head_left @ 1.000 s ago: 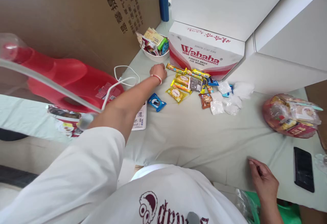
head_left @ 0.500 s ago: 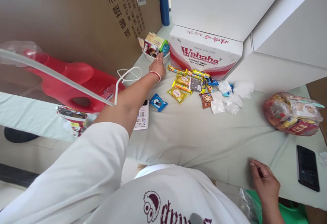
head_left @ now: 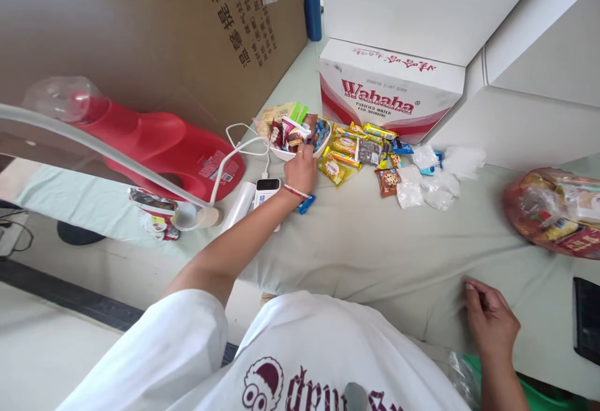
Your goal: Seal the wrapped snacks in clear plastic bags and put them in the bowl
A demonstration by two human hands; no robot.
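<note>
My left hand (head_left: 301, 170), with a beaded bracelet at the wrist, pinches the near rim of a white bowl (head_left: 280, 153). Packaged snacks fill the bowl, among them a wrapped snack with a white and dark red wrapper (head_left: 294, 133) and a pale yellow packet (head_left: 277, 114). Under the left wrist a blue packet (head_left: 305, 203) lies partly hidden. My right hand (head_left: 492, 317) rests at the cloth's front edge, fingers curled in, with nothing visible in it.
Right of the bowl lie yellow snack packets (head_left: 344, 145), a brown cookie packet (head_left: 387, 182) and clear crumpled wrappers (head_left: 438, 189). Behind stands a Wahaha carton (head_left: 389, 95). At left are a red jug (head_left: 159, 142), a white cable (head_left: 244, 147) and a white device (head_left: 268, 189); a red basket (head_left: 529, 211) stands right.
My left hand has drawn the snack bowl toward me, away from the large cardboard box. The view has shifted slightly; my right hand stays in about the same place.
</note>
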